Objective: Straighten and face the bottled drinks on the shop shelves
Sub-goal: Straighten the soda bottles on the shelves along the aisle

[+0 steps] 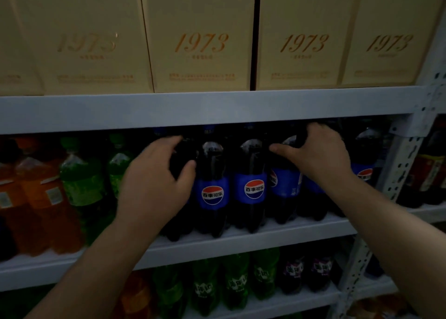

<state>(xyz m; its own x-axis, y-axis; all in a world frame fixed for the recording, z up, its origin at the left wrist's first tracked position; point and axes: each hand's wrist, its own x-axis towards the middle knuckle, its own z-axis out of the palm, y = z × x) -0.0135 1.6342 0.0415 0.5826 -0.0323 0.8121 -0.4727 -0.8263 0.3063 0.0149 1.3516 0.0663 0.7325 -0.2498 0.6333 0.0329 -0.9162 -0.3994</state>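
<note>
— Reaching into the cola row on the middle shelf (pixel 241 240), both hands were busy at once; the left hand (pixel 154 183) was wrapped round the shoulder of a dark cola bottle (pixel 179 159) at the left end of the row, fingers curled on it and thumb at the front; was that the weak point?

— Partly; the right hand (pixel 318 153) was cupped over the top of the turned bottle (pixel 284 186), whose blue label faced off to the side; I could not tell whether those fingers were truly clamped or only resting, for the cap was hidden.

— And the two faced bottles (pixel 212 193) between them?

— Standing upright, logos forward, touching their neighbours, near the shelf's front lip; a hard twist on either side could have nudged them askew or tipped one off the edge; the light was dim too, so a label might have been misjudged.
</note>
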